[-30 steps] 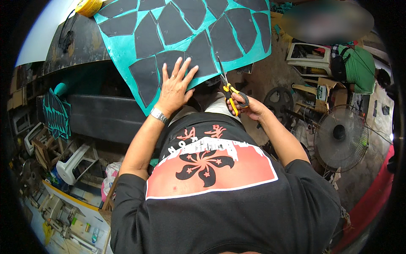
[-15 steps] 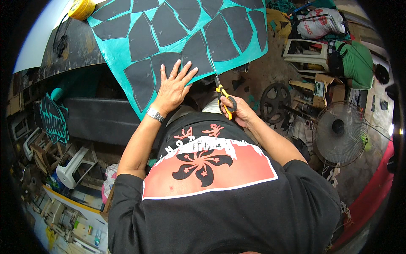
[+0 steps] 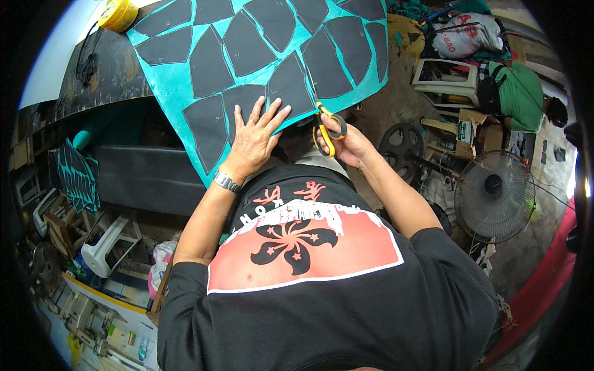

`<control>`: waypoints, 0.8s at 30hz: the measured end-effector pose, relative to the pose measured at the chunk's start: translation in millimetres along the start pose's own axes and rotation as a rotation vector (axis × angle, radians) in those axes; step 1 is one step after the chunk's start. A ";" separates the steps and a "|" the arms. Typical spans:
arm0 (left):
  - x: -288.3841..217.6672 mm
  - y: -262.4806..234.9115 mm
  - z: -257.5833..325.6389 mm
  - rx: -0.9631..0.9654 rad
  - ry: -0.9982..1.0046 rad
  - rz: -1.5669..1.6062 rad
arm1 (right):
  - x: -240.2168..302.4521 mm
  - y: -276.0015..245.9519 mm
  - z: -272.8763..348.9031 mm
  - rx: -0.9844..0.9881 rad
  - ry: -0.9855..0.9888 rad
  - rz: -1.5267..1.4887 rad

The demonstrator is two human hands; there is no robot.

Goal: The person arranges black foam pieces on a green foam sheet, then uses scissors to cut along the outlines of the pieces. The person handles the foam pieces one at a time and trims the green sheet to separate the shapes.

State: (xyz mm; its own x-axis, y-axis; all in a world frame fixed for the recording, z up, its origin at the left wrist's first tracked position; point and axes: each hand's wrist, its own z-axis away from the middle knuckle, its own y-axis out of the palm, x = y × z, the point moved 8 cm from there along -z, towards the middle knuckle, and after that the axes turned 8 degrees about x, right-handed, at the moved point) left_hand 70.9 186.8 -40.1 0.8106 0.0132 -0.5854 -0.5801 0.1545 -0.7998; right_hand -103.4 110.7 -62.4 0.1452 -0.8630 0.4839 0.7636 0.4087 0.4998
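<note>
A teal sheet (image 3: 179, 93) covered with several dark grey cut-out shapes hangs over the edge of a dark worktable (image 3: 105, 80). My left hand (image 3: 257, 137) lies flat with spread fingers on the sheet's lower edge, a metal watch on its wrist. My right hand (image 3: 346, 139) grips yellow-handled scissors (image 3: 325, 123) whose blades enter the sheet's lower edge beside one dark shape. My black shirt with a red and white print fills the lower part of the view.
A yellow tape roll (image 3: 119, 13) sits on the table's far left. A floor fan (image 3: 495, 195), a black wheel (image 3: 401, 143), a green bag (image 3: 523, 93) and boxes stand at right. White plastic stools (image 3: 108, 244) and clutter lie at lower left.
The scissors and my right hand have moved up to the sheet's edge, and the blades now bite into it. My left hand stays pressed flat on the sheet.
</note>
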 end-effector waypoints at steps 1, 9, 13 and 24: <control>-0.2 -0.2 0.3 0.009 -0.012 -0.003 | -3.3 -0.8 -2.5 -0.034 0.037 -0.009; 4.3 -6.1 1.6 0.023 -0.039 0.078 | 3.1 -10.1 -0.3 -0.048 0.046 0.109; 2.3 -11.4 4.1 0.022 -0.030 0.103 | 17.6 -8.9 -9.0 -0.036 0.079 0.107; 0.0 -24.5 14.6 -0.024 -0.016 0.311 | 39.8 3.9 -19.3 -0.052 0.062 0.155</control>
State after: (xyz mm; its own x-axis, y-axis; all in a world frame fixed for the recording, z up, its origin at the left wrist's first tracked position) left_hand 86.3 197.4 -18.5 0.5948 0.0717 -0.8007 -0.8022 0.1174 -0.5854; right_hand -82.5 72.2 -55.1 0.3012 -0.8083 0.5058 0.7606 0.5236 0.3838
